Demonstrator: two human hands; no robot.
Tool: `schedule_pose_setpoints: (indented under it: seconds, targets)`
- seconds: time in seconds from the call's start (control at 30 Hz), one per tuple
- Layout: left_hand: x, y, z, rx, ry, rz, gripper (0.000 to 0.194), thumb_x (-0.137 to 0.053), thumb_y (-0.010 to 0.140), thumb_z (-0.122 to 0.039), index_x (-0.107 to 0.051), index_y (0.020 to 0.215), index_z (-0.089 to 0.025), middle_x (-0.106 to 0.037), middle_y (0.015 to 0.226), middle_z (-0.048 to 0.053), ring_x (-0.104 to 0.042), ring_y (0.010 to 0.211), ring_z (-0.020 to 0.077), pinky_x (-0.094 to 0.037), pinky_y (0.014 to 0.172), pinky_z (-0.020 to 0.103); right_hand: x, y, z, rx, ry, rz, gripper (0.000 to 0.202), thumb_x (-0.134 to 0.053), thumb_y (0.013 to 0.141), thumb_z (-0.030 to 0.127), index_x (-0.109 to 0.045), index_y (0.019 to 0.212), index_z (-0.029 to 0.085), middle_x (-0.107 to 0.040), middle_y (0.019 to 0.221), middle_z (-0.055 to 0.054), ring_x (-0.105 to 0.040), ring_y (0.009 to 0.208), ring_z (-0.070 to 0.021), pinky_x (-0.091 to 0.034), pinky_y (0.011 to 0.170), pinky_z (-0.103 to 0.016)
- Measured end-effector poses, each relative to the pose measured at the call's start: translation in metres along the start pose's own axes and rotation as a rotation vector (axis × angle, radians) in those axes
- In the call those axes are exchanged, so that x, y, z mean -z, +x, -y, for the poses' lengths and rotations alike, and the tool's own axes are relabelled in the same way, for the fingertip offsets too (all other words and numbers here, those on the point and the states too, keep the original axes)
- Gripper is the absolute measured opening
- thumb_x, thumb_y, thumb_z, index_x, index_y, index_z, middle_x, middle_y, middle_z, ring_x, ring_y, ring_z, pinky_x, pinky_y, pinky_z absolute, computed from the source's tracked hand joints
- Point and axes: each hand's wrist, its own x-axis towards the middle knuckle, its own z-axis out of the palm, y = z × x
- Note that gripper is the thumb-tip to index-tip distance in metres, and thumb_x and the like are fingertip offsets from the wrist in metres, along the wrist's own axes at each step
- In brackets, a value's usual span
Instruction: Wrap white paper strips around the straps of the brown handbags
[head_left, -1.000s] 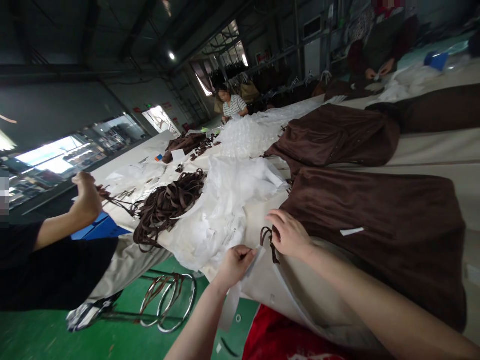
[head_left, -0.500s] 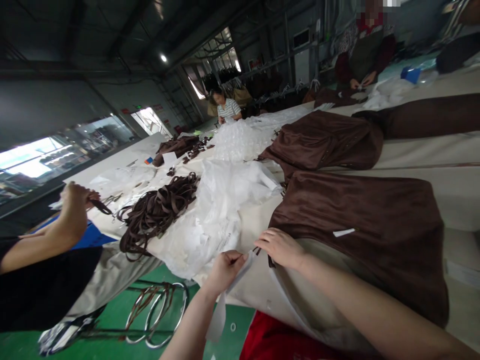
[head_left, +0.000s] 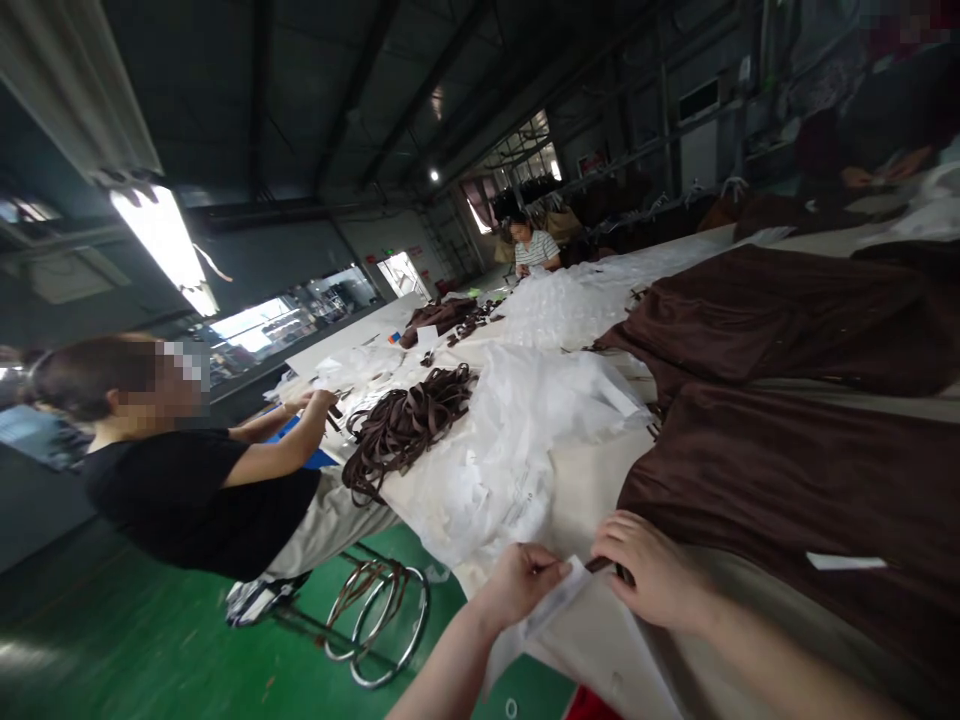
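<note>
My left hand (head_left: pixel 529 585) is closed, thumb and fingers pinching a thin white strip (head_left: pixel 559 600) that hangs down past the table edge. Just to its right, my right hand (head_left: pixel 649 565) has its fingers curled round the dark end of a brown strap by the corner of a brown garment (head_left: pixel 780 480). The two hands are close together, with the strap end between them. A small white label (head_left: pixel 846 562) lies on the garment. Beyond my hands, crumpled clear plastic (head_left: pixel 517 450) covers part of the table.
A heap of brown straps (head_left: pixel 409 425) lies left of the plastic. A person in black (head_left: pixel 172 490) sits at the left beside a metal-ringed stool (head_left: pixel 382 620). Another brown garment (head_left: pixel 757 310) lies farther back, and another person (head_left: pixel 536 248) sits at the far end.
The view has swung left, so the seated person's head and a ceiling lamp now show. My right fingers are more curled around the strap end, and the white strip is held higher.
</note>
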Motion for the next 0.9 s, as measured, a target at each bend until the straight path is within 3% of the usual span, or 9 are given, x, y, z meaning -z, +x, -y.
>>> schedule_pose_setpoints:
  seconds: [0.13, 0.23, 0.4, 0.5, 0.67, 0.9]
  targets:
    - [0.01, 0.004, 0.001, -0.084, 0.005, 0.039, 0.053, -0.047, 0.085, -0.054, -0.032, 0.051, -0.016, -0.026, 0.055, -0.004, -0.026, 0.053, 0.0076, -0.022, 0.049, 0.024, -0.008, 0.001, -0.007, 0.02, 0.055, 0.03, 0.011, -0.063, 0.078, 0.024, -0.07, 0.086, 0.024, -0.068, 0.089, -0.004, -0.058, 0.098, -0.0211, -0.027, 0.106, -0.042]
    - [0.014, 0.01, -0.003, -0.119, 0.062, 0.069, 0.05, -0.047, 0.085, -0.053, -0.043, 0.052, -0.015, -0.035, 0.055, -0.003, -0.034, 0.056, 0.0088, -0.027, 0.052, 0.023, -0.009, 0.004, -0.008, 0.038, 0.013, 0.038, 0.009, -0.062, 0.081, 0.024, -0.071, 0.081, 0.023, -0.067, 0.082, -0.003, -0.059, 0.095, -0.019, -0.028, 0.105, -0.04]
    - [0.004, 0.022, -0.007, -0.119, 0.106, 0.071, 0.044, -0.046, 0.087, -0.049, -0.059, 0.065, -0.014, -0.048, 0.062, 0.0, -0.042, 0.06, 0.01, -0.032, 0.055, 0.022, -0.005, 0.007, -0.007, 0.051, -0.005, 0.025, 0.008, -0.062, 0.081, 0.021, -0.07, 0.081, 0.023, -0.067, 0.088, -0.002, -0.057, 0.097, -0.0177, -0.029, 0.104, -0.039]
    - [-0.004, 0.028, -0.007, -0.126, 0.125, 0.048, 0.042, -0.046, 0.088, -0.046, -0.059, 0.064, -0.013, -0.049, 0.062, 0.0, -0.042, 0.06, 0.0097, -0.033, 0.055, 0.021, 0.001, 0.004, -0.007, 0.035, 0.027, -0.014, 0.011, -0.066, 0.075, 0.02, -0.069, 0.086, 0.023, -0.066, 0.095, -0.003, -0.054, 0.104, -0.0201, -0.031, 0.104, -0.039]
    - [-0.006, 0.034, -0.013, -0.13, 0.225, -0.017, 0.045, -0.046, 0.088, -0.041, -0.048, 0.053, -0.014, -0.041, 0.058, -0.002, -0.04, 0.058, 0.0089, -0.031, 0.055, 0.021, 0.014, -0.003, -0.021, -0.047, 0.122, -0.1, 0.038, -0.072, 0.061, 0.018, -0.067, 0.099, 0.022, -0.06, 0.117, -0.008, -0.047, 0.117, -0.0263, -0.037, 0.101, -0.042]
    - [-0.009, 0.041, -0.035, -0.062, 0.437, -0.047, 0.042, -0.046, 0.087, -0.038, -0.054, 0.054, -0.015, -0.05, 0.059, 0.0, -0.045, 0.058, 0.0096, -0.031, 0.056, 0.022, 0.012, -0.001, -0.043, -0.088, 0.218, -0.094, 0.014, -0.07, 0.067, 0.018, -0.074, 0.079, 0.024, -0.066, 0.11, -0.006, -0.053, 0.111, -0.0248, -0.04, 0.097, -0.041]
